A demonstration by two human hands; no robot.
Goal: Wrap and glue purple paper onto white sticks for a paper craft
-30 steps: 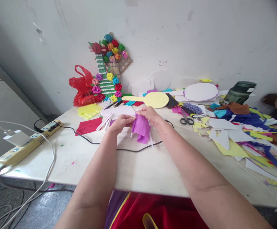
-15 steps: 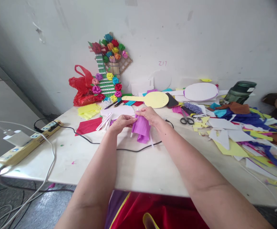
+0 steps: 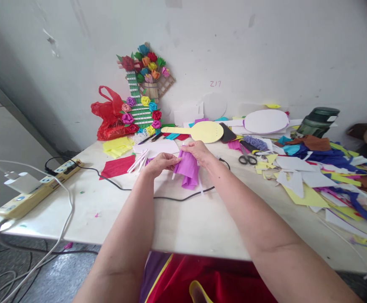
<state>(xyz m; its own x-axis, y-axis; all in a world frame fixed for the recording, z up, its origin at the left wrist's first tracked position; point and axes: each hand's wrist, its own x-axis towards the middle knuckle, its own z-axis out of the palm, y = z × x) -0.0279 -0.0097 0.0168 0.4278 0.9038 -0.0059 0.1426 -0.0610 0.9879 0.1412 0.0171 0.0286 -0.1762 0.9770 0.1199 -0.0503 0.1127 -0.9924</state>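
A piece of purple crepe paper (image 3: 188, 170) hangs between my two hands above the table, with a thin white stick (image 3: 173, 176) along its left edge. My left hand (image 3: 163, 163) pinches that edge and the stick from the left. Higher up, my right hand (image 3: 197, 151) is closed on the paper's top edge, near the stick's upper end. Several white paper sticks (image 3: 138, 160) lie to the left of my left hand, beside a red sheet (image 3: 117, 167). A pale strip (image 3: 201, 185) shows below my right hand.
A black cable (image 3: 177, 199) crosses the table below the paper. Scissors (image 3: 247, 159) and many paper scraps (image 3: 300, 164) lie to the right, near a green bottle (image 3: 318, 122). A power strip (image 3: 49, 185) is at the left. Paper flowers (image 3: 145, 101) stand against the wall.
The stick's lower end and the paper's left edge have shifted slightly left. Both hands keep their hold, with only slight movement.
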